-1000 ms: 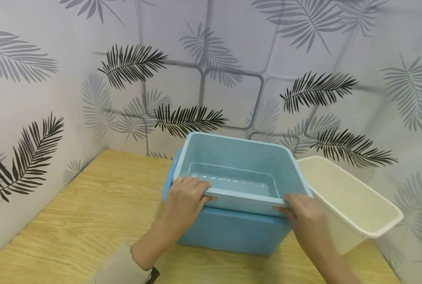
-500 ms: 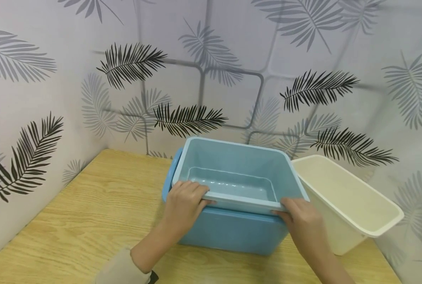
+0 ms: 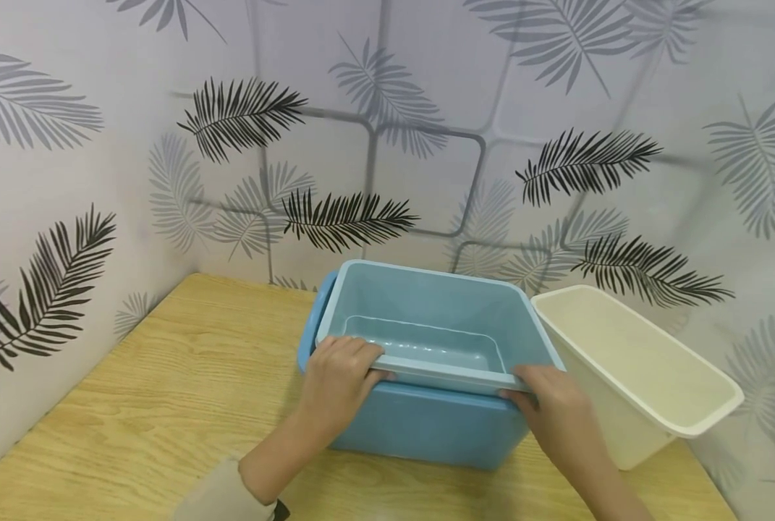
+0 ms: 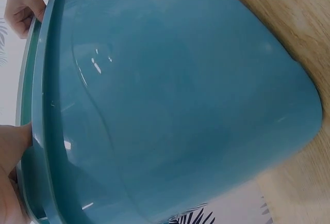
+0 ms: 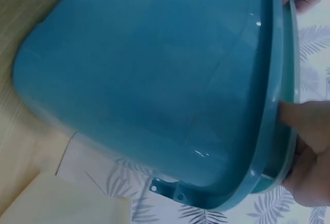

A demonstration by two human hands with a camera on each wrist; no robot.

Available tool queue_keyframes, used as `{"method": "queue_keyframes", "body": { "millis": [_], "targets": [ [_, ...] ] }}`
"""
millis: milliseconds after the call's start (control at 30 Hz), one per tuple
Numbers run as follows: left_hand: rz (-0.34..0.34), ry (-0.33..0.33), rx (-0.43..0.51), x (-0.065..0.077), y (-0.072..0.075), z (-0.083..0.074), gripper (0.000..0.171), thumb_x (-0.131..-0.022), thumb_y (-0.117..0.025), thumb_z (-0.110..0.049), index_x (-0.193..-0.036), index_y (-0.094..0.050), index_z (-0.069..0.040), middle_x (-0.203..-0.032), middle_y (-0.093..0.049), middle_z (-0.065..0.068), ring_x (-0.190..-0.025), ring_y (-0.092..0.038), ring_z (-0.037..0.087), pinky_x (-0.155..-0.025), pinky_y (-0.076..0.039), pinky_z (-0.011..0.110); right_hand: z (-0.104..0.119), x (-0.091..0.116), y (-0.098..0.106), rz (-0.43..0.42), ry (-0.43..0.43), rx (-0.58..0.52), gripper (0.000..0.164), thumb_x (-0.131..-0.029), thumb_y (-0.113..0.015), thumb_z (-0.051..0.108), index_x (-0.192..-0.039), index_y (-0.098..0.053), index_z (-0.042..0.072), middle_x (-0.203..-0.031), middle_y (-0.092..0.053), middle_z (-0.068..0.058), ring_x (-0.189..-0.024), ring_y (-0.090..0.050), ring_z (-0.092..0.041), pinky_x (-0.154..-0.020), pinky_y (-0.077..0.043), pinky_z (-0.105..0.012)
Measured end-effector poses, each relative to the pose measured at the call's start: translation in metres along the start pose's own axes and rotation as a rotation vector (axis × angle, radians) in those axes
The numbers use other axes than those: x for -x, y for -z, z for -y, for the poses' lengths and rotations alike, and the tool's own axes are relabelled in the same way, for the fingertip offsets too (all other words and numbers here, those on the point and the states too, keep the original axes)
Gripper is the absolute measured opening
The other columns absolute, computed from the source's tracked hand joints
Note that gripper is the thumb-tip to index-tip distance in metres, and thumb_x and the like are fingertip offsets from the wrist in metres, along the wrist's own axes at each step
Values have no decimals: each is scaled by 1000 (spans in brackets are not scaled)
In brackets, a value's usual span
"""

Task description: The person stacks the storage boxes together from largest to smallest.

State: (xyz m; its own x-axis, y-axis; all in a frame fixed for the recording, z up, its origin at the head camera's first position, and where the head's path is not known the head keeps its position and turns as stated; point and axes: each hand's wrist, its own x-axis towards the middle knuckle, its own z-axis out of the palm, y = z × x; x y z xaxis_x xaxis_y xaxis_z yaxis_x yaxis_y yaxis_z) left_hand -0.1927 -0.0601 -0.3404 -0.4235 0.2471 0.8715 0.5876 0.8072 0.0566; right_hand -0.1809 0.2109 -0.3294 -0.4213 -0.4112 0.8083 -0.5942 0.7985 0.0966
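Note:
A light blue plastic bin (image 3: 433, 297) sits partly inside a darker blue bin (image 3: 426, 427), its rim standing a little above the outer one. My left hand (image 3: 338, 376) grips the inner bin's front rim near the left corner, fingers over the edge and thumb below. Near the right corner of that same rim, my right hand (image 3: 556, 405) grips in a similar way. Both wrist views show the outer bin's smooth front wall and a narrow band of the inner bin above its rim. Inside, the light blue bin holds nothing visible.
A cream bin (image 3: 641, 362) stands tilted in view to the right, close to the blue bins. All rest on a wood-grain table (image 3: 166, 405). Leaf-patterned wall covering (image 3: 426, 181) rises behind the table and along its left side.
The light blue bin has sunk slightly lower into the darker blue bin. Both hands have moved down a little with its rim. The cream bin has stayed put.

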Motion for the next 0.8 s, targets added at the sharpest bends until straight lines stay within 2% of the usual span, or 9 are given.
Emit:
{"method": "queue_keyframes", "body": {
  "millis": [67,200,300,433,600,800],
  "targets": [
    [15,10,6,0,1,0,30,-58,-76,-34,-71,-63,-11,-67,-67,-2,-59,-59,12,-55,-37,21,-1,-1,3,42,-11,-44,47,-88,-51,45,-85,-64,1,-78,-67,-10,-71,-64,-26,-63,-52,-37],
    [80,22,6,-1,5,-1,29,-61,-76,-33,-75,-65,-10,-72,-69,-2,-64,-62,13,-58,-40,23,-4,-4,7,111,-31,-110,28,-82,-68,30,-85,-66,2,-80,-68,-9,-74,-65,-23,-66,-53,-37],
    [164,32,13,-3,9,-1,28,-67,-76,-33,-82,-68,-10,-77,-71,-1,-72,-65,13,-62,-44,25,-4,-4,8,123,-39,-115,22,-83,-67,25,-83,-66,3,-77,-67,-7,-72,-65,-21,-65,-53,-36],
    [238,23,37,-5,13,1,31,-73,-72,-39,-86,-70,-10,-81,-72,1,-76,-66,15,-64,-45,26,-2,-3,6,96,-35,-107,26,-86,-61,29,-78,-65,4,-73,-66,-6,-67,-64,-19,-62,-52,-34],
    [245,16,55,-2,12,2,28,-79,-66,-39,-82,-71,-11,-77,-71,-1,-72,-66,12,-59,-41,21,-1,2,3,83,-34,-112,24,-85,-64,28,-76,-65,5,-70,-67,-5,-65,-65,-17,-61,-51,-31],
    [241,44,63,3,11,2,26,-79,-67,-38,-80,-72,-12,-75,-71,-4,-70,-65,11,-61,-45,24,0,5,-1,71,-26,-123,26,-85,-64,30,-75,-65,6,-69,-66,-3,-64,-63,-15,-60,-50,-29]
  ]
}}
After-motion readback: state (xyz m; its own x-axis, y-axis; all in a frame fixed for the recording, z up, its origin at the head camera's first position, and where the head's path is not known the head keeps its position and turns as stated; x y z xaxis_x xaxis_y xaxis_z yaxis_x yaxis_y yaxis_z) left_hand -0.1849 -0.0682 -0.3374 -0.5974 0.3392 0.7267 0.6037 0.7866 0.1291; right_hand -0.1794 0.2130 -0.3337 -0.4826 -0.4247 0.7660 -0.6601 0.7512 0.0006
